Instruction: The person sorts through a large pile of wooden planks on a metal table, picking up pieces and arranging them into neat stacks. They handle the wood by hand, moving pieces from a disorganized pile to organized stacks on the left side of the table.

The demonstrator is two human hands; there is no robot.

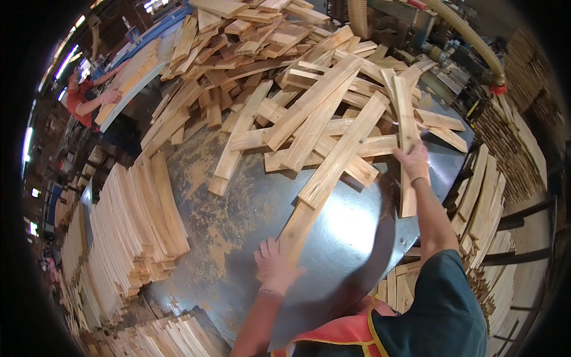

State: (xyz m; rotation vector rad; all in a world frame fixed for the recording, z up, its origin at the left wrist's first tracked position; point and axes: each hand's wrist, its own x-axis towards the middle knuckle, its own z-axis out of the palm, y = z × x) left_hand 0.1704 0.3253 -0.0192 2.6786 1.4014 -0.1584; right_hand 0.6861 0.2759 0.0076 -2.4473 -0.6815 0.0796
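My left hand [276, 266] is closed over the near end of a long wooden board [300, 229], low on the metal table. That board slants up and away, its far part hidden beneath another board [345, 152]. Farther right, my right hand [414, 162] grips a narrow board [406, 116] around its middle. This one lies nearly lengthwise, with its near end over the shiny table top. A heap of loose boards [256, 44] in mixed lengths crosses the far half of the table.
Sawdust covers part of the metal table [250, 217]. Stacked boards [134, 220] stand along the left, with more stacks [476, 196] at the right. A ribbed hose [470, 33] hangs at the far right. Another person [86, 101] handles boards at the far left.
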